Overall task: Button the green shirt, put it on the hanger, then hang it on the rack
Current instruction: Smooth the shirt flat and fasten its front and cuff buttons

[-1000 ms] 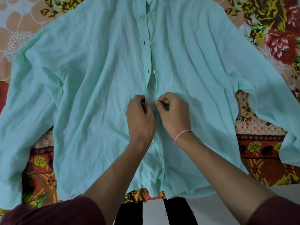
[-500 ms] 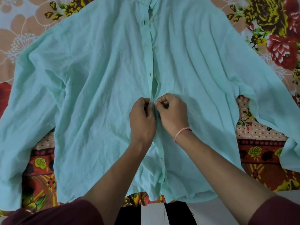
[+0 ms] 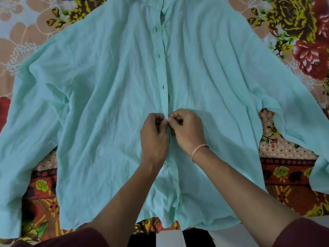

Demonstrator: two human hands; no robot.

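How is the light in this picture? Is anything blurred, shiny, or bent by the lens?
Head view: soft, even light, no glare. Head view: the right hand and left hand, pinching the wrinkled mint-green fabric shirt, look sharp, with a faint shadow on the cloth beside the right one. Head view: the wide lens stretches the flowered bedsheet near the corners.

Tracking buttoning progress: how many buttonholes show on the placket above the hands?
3 on the green shirt: top buttonhole, middle buttonhole, lowest buttonhole just above the left hand and right hand. Others may be hidden under their grip.
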